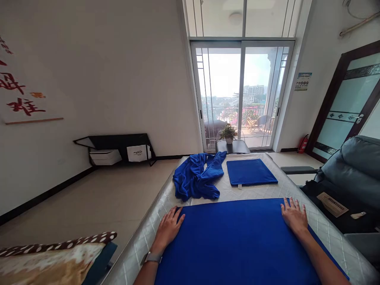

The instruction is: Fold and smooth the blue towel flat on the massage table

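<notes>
A blue cloth [234, 241] lies spread flat on the silvery quilted cover [172, 200], its near part running out of view. At its far left corner my left hand [170, 225] rests palm down, fingers stretched out. My right hand [294, 215] presses flat on the far right corner, fingers spread. Beyond the cloth, a crumpled blue cloth [197, 178] lies in a heap on the left. To the right of that heap sits a neatly folded blue cloth [252, 172] with a small white tag at its near edge.
A chair [234, 147] with a potted plant [228, 132] stands past the far end. On the right is a dark armchair [353, 170] holding a cardboard piece [332, 204]. A patterned cushion [59, 259] is at the lower left. A black rack [118, 144] stands by the wall.
</notes>
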Demonstrator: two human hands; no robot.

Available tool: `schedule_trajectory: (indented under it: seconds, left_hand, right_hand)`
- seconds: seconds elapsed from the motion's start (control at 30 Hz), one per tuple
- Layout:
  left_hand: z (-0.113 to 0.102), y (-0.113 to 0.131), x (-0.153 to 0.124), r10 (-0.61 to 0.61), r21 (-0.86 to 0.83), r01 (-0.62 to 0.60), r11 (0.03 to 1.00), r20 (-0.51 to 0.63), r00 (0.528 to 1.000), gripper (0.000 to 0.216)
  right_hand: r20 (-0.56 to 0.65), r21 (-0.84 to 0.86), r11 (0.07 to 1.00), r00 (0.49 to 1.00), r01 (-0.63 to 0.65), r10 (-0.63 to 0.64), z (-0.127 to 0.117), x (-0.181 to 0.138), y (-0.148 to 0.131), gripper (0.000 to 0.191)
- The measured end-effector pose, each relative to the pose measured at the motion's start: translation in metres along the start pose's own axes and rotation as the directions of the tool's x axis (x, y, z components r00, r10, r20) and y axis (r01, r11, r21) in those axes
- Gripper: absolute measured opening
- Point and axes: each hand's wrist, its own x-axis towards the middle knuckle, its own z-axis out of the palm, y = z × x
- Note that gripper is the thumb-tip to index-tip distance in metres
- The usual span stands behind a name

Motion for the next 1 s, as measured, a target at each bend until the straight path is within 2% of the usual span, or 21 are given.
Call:
schedule_trajectory:
  seconds: [0.1,0.2,0.3,0.4,0.47,0.57,0.67,0.77,1.0]
  left_hand:
    - [0.004,-0.004,0.000,0.033,-0.005,-0.033,0.999,0.000,0.999,0.058]
    - [0.007,-0.006,0.000,0.051,0.000,-0.051,0.999,-0.015,0.999,0.058]
    - [0.008,-0.004,-0.001,0.062,0.017,-0.062,0.998,-0.013,0.998,0.056]
    - [0.006,-0.002,-0.002,0.073,0.035,-0.073,0.997,0.004,0.997,0.054]
    - [0.006,0.000,-0.002,0.079,0.051,-0.079,0.996,0.000,0.997,0.054]
    - [0.004,0.001,-0.002,0.099,0.065,-0.097,0.993,-0.030,0.995,0.054]
    - [0.003,0.001,-0.003,0.121,0.069,-0.118,0.991,-0.043,0.992,0.053]
    - [0.003,0.001,-0.003,0.116,0.065,-0.114,0.991,-0.028,0.993,0.054]
    - [0.010,-0.002,0.000,0.045,0.009,-0.045,0.999,-0.057,0.997,0.058]
  right_hand:
    - [-0.036,0.012,0.996,0.996,0.083,-0.083,-0.020,-0.016,-0.034,0.063]
    - [0.040,0.095,0.960,0.962,0.265,-0.270,-0.042,-0.049,-0.093,0.063]
    - [0.104,0.277,0.845,0.859,0.458,-0.500,-0.062,-0.096,-0.164,0.067]
    - [0.071,0.444,0.668,0.719,0.597,-0.691,-0.077,-0.148,-0.228,0.068]
    - [0.033,0.520,0.556,0.635,0.649,-0.772,-0.084,-0.179,-0.263,0.068]
    - [-0.006,0.584,0.448,0.555,0.677,-0.832,-0.088,-0.213,-0.302,0.072]
    - [0.010,0.620,0.414,0.520,0.667,-0.854,-0.084,-0.230,-0.324,0.075]
    - [0.031,0.639,0.420,0.524,0.644,-0.851,-0.078,-0.231,-0.325,0.077]
    - [0.094,0.593,0.521,0.590,0.613,-0.802,-0.065,-0.196,-0.283,0.077]
